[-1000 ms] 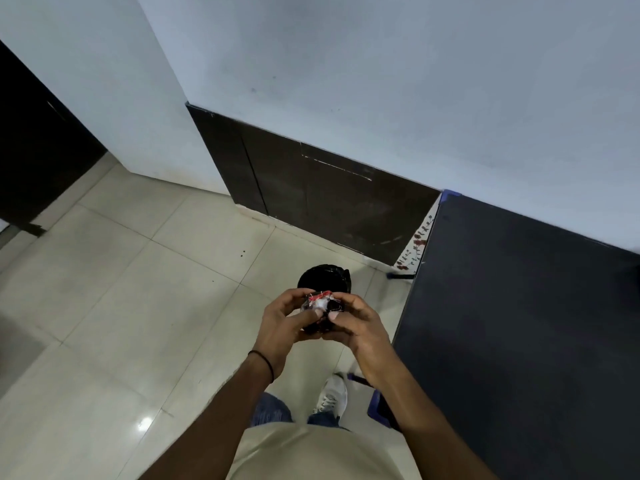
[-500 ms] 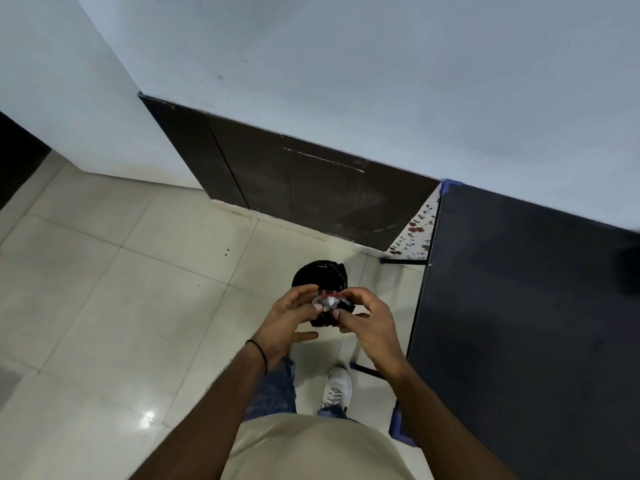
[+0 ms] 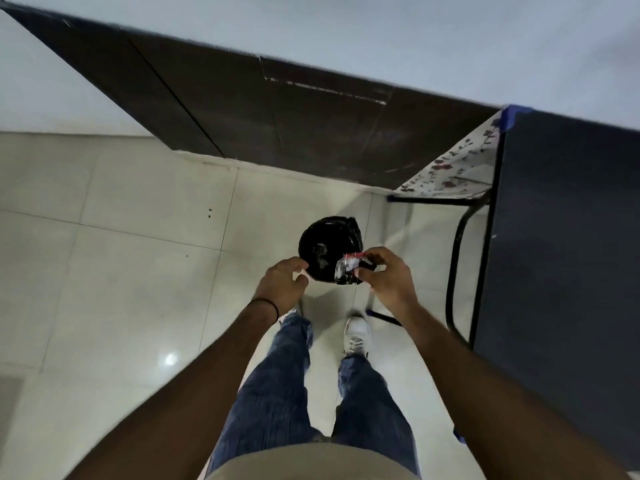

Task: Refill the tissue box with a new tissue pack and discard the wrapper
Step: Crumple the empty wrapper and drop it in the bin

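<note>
At nine o'clock in the head view lies the pale glossy tiled floor (image 3: 104,271), bare but for a light reflection. Toward the centre, the person's left hand (image 3: 282,287), a thin black band at its wrist, hangs empty with fingers loosely curled and slightly spread, touching nothing, just beside the near rim of the small round bin lined with a shiny black plastic bag (image 3: 327,245), which stands on the tiles at about twelve o'clock from the person's feet. Just to the right, the crumpled clear plastic tissue wrapper with a red printed edge (image 3: 349,270) is pinched between the thumb and fingertips of the right hand (image 3: 388,280), held above the bin's right-hand rim rather than squarely over its mouth. The wrapper looks feather-light, soft and slick, a thin film that will spring partly open once freed and could drift or catch on the rim; a pinch on the bunched middle, as here, seems the surest hold, and it would probably be best let go low over the opening. At three o'clock stands the dark flat-topped table with a black metal tube frame (image 3: 571,237), a flower-patterned cloth (image 3: 457,171) showing under its far end against the dark brown skirting panel (image 3: 277,116). No tissue box is in view, so whether the refill itself is finished cannot be told; the discard appears to be the step in hand.
</note>
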